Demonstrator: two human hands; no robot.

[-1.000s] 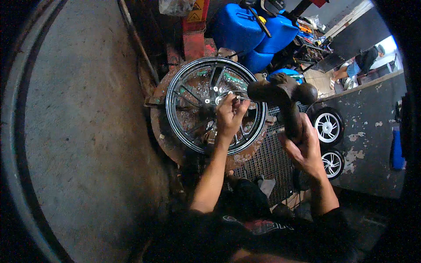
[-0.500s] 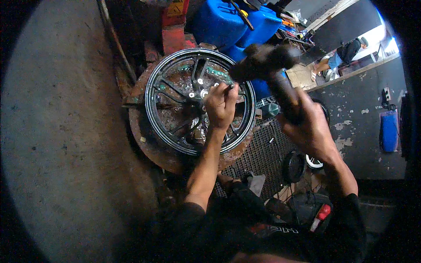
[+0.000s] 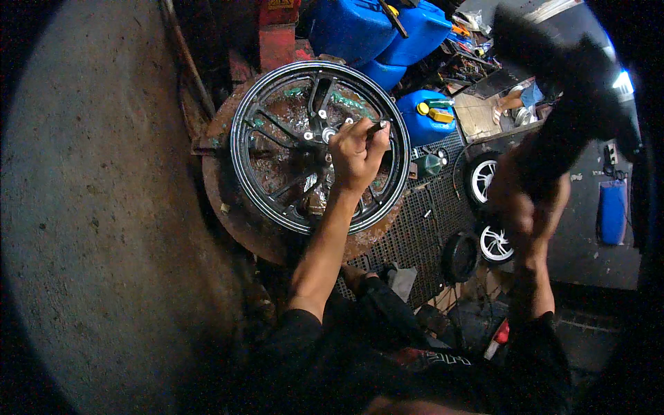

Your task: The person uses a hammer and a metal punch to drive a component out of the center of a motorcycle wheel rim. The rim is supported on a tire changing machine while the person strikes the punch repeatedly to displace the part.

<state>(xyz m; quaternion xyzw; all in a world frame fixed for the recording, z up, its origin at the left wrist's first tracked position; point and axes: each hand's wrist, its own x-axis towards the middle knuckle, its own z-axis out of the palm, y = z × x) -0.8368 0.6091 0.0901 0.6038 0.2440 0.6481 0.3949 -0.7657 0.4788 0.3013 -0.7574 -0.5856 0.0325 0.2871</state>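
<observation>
A black spoked motorcycle wheel rim (image 3: 243,182) lies flat on a rusty round plate (image 3: 223,218). Over its hub, my left hand (image 3: 356,160) is closed round a dark metal punch (image 3: 377,127), whose upper end sticks out above the thumb. My fist hides the punch's lower end, so its contact with the hub cannot be seen. Up on the right, my right hand (image 3: 536,204) grips a heavy dark hammer (image 3: 564,114) by its handle. The hammer is raised well away from the wheel and smeared by motion.
Blue plastic jugs (image 3: 418,128) stand beyond and right of the wheel. White-spoked wheels (image 3: 495,243) and a black tyre (image 3: 460,256) lie on the right, near a black grid mat (image 3: 415,228). A red post (image 3: 278,38) rises behind. Another person's legs (image 3: 512,104) show far right.
My right hand has swung the hammer up and to the right, away from the wheel. The left hand keeps its grip on the punch over the hub; the view has shifted slightly.
</observation>
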